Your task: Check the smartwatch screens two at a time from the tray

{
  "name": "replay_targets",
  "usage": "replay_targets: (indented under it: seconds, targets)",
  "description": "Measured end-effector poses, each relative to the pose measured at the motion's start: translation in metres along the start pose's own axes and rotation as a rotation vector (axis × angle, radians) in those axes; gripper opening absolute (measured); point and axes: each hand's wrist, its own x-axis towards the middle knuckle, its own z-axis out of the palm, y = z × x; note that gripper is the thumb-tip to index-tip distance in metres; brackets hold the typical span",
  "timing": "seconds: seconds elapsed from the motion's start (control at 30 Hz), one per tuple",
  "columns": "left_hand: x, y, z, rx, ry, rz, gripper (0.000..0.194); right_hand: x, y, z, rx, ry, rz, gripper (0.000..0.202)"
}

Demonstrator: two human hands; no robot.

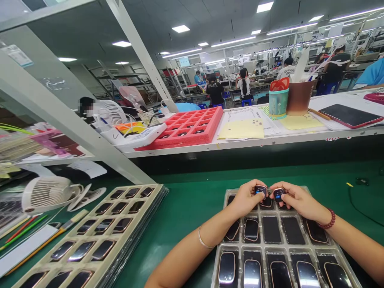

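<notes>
My left hand [249, 196] grips a smartwatch [260, 191] with a lit screen, its thumb on the watch face. Close beside it, my right hand [292, 199] holds a second smartwatch [279, 194], also lit, with the thumb against the screen. Both are above the far rows of a clear plastic tray [261, 249]. Dark-screened watches with gold-coloured frames, such as one watch [251, 229], lie in many of its pockets. Two middle pockets, including a dark pocket [271, 230], hold no watch. My hands and forearms hide part of the far rows.
On the left, a stack of trays [144, 218] carries more watches. A small white fan [48, 195] and a brush [72, 222] lie beyond it. The shelf ahead bears a red foam tray [192, 138], papers, cups [278, 103] and a tablet [351, 115]. People sit farther back.
</notes>
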Motion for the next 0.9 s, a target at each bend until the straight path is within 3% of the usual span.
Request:
replay_targets:
  seconds: [0.17, 0.3, 0.43, 0.53, 0.63, 0.73, 0.8, 0.9]
  targets:
    - [-0.0007, -0.0008, -0.0005, -0.037, -0.018, 0.029, 0.041, 0.0008, 0.0, 0.0003, 0.046, -0.002, -0.029, 0.038]
    - [-0.0014, 0.0016, -0.0008, -0.052, -0.054, -0.011, 0.027, 0.001, 0.001, -0.0019, 0.058, 0.011, 0.014, 0.027]
    - [-0.0009, 0.0024, -0.0008, -0.044, -0.002, -0.025, 0.034, 0.0011, 0.0022, -0.0023, 0.065, 0.04, 0.026, 0.028]
    - [-0.0008, 0.0016, -0.0004, -0.068, 0.003, -0.006, 0.049, 0.0012, 0.0037, -0.0017, 0.056, 0.055, 0.029, 0.032]
    - [-0.0014, 0.0019, -0.0004, -0.038, -0.04, -0.029, 0.032, 0.0011, 0.0042, -0.0025, 0.089, 0.038, 0.038, 0.026]
    - [-0.0013, 0.0021, -0.0005, -0.003, -0.038, -0.027, 0.034, 0.0012, 0.0037, -0.0034, 0.117, 0.036, 0.033, 0.034]
    - [-0.0007, 0.0009, -0.0003, -0.021, -0.018, -0.014, 0.029, 0.0015, 0.0034, -0.003, 0.096, 0.045, 0.023, 0.028]
    - [0.0001, -0.0021, 0.0005, -0.062, -0.021, -0.013, 0.038, 0.0015, 0.0027, -0.0012, 0.047, 0.059, 0.025, 0.029]
